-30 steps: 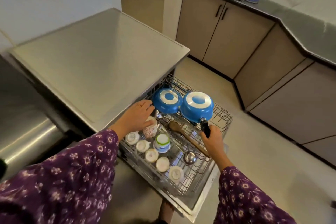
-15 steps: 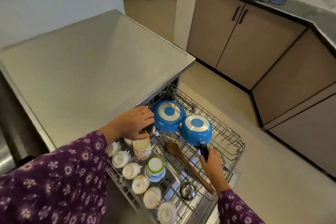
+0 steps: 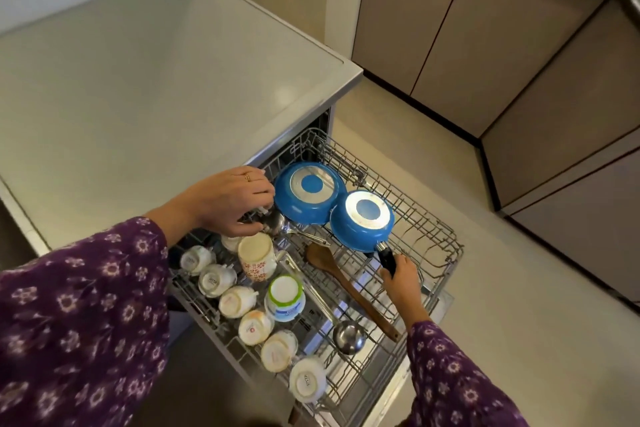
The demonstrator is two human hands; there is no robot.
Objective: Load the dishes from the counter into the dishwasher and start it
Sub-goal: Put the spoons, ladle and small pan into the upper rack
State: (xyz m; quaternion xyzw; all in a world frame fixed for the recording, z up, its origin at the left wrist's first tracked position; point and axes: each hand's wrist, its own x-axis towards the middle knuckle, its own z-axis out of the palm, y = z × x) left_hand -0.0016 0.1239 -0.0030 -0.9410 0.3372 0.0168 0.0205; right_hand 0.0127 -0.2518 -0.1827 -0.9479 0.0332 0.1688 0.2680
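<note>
The dishwasher's upper wire rack [image 3: 434, 246] is pulled out under the steel counter top [image 3: 138, 80]. Two blue pans lie upside down in it: the far pan [image 3: 310, 194] and the near pan [image 3: 362, 220]. My right hand [image 3: 401, 284] grips the near pan's black handle [image 3: 386, 258]. My left hand [image 3: 230, 201] curls its fingers round a steel ladle [image 3: 277, 220] beside the far pan. Several upturned cups [image 3: 239, 302], a floral mug [image 3: 258, 255], a green-rimmed jar [image 3: 285, 298], a wooden spatula [image 3: 346, 284] and a second steel ladle [image 3: 348, 338] lie in the rack.
Beige cabinet doors [image 3: 460, 31] stand at the back right, with more lower cabinets [image 3: 571, 163] along the right. Pale floor [image 3: 502, 288] lies right of the rack. The right half of the rack holds bare tines. The open dishwasher door's edge [image 3: 388, 402] shows below.
The view has tilted down and closer to the rack. My left hand moved from the floral mug to the steel ladle beside the far pan. My right hand keeps hold of the pan handle.
</note>
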